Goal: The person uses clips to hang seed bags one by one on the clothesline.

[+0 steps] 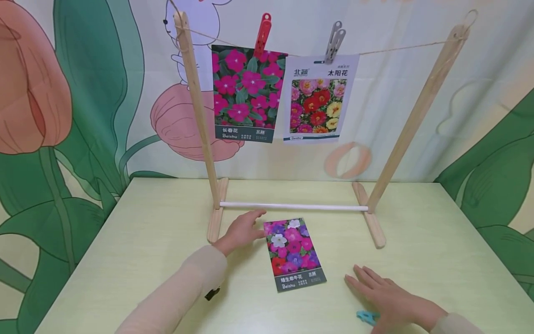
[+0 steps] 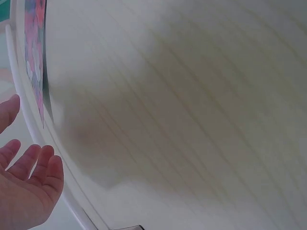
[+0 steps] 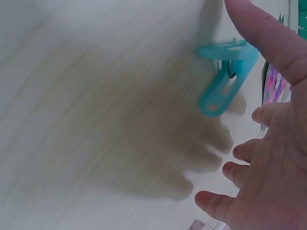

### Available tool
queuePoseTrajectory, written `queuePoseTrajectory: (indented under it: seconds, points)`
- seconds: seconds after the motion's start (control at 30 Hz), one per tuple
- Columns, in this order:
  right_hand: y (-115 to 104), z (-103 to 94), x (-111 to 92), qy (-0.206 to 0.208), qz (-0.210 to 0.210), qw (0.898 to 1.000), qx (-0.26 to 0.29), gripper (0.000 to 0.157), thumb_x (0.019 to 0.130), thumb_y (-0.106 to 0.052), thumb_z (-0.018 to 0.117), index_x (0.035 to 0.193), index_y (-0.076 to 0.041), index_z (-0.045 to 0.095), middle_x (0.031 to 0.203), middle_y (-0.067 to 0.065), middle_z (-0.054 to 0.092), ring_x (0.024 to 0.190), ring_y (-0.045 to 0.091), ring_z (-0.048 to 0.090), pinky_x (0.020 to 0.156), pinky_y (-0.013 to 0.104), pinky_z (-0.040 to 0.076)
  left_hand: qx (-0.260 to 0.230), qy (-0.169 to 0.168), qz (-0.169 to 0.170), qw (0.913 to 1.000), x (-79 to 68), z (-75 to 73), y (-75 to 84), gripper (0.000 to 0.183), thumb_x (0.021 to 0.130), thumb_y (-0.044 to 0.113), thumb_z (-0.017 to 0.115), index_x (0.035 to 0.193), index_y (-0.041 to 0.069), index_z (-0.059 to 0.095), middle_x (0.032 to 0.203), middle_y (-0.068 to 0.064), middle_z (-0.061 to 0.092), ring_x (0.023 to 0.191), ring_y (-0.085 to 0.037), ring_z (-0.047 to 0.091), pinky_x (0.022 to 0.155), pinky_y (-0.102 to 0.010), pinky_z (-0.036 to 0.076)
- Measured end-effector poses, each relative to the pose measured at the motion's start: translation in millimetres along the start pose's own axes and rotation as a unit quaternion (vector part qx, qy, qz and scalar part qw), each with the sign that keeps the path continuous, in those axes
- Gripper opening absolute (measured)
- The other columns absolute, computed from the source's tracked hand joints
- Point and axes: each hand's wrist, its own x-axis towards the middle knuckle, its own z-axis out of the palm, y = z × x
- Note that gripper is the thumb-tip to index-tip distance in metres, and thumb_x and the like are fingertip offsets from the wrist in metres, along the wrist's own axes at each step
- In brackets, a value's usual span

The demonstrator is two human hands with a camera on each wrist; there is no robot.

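A flower seed packet (image 1: 294,253) with pink, purple, white and red blooms lies face up on the table. My left hand (image 1: 244,230) is just left of its upper corner, thumb close to the packet's edge, fingers loosely bent and holding nothing. In the left wrist view the packet (image 2: 34,57) shows nearly edge-on beyond that hand (image 2: 29,187). My right hand (image 1: 390,297) spreads low over the table at the lower right. Under its thumb side lies a teal clothespin (image 1: 367,317), partly covered by the hand; the right wrist view shows this clothespin (image 3: 223,88) beside the thumb, ungripped.
Behind stands a wooden frame, its left post (image 1: 196,106) and right post (image 1: 417,116) joined by a white rod (image 1: 292,206). From its string, a red clothespin (image 1: 263,35) holds a magenta-flower packet (image 1: 248,93); grey clothespins (image 1: 335,44) hold a white packet (image 1: 321,99).
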Motion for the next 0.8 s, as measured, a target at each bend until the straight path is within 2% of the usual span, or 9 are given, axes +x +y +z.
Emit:
queuePoseTrajectory:
  seconds: [0.27,0.47,0.8]
  points:
    - [2.7,0.6,-0.2,0.007,0.015,1.000,0.009,0.114,0.050,-0.060,0.072,0.141,-0.018,0.019,0.147,0.020,0.009,0.132,0.043,0.008,0.089,0.070,0.020,-0.003,-0.009,-0.008,0.9999,0.7,-0.1,0.8,0.057,0.078,0.017,0.066,0.129,0.006,0.043,0.130,-0.011,0.047,0.107,-0.031,0.054,0.090,-0.041,0.042]
    - [2.5,-0.2,-1.0,0.010,0.042,0.999,0.020,0.110,0.050,-0.053,0.076,0.141,-0.022,0.022,0.147,0.017,0.009,0.132,0.042,0.008,0.091,0.070,0.016,-0.001,-0.010,-0.009,0.9999,3.3,3.0,-2.9,0.054,0.078,0.015,0.066,0.127,0.005,0.046,0.126,-0.013,0.051,0.103,-0.031,0.056,0.088,-0.040,0.044]
    - [0.0,-5.5,-3.2,0.016,0.062,0.997,0.030,0.105,0.051,-0.038,0.082,0.139,-0.019,0.027,0.147,0.017,0.011,0.133,0.041,0.009,0.093,0.068,0.016,-0.006,-0.013,-0.012,0.9998,6.2,5.8,-3.4,0.049,0.078,0.014,0.066,0.122,0.004,0.049,0.119,-0.014,0.055,0.098,-0.029,0.058,0.083,-0.038,0.046]
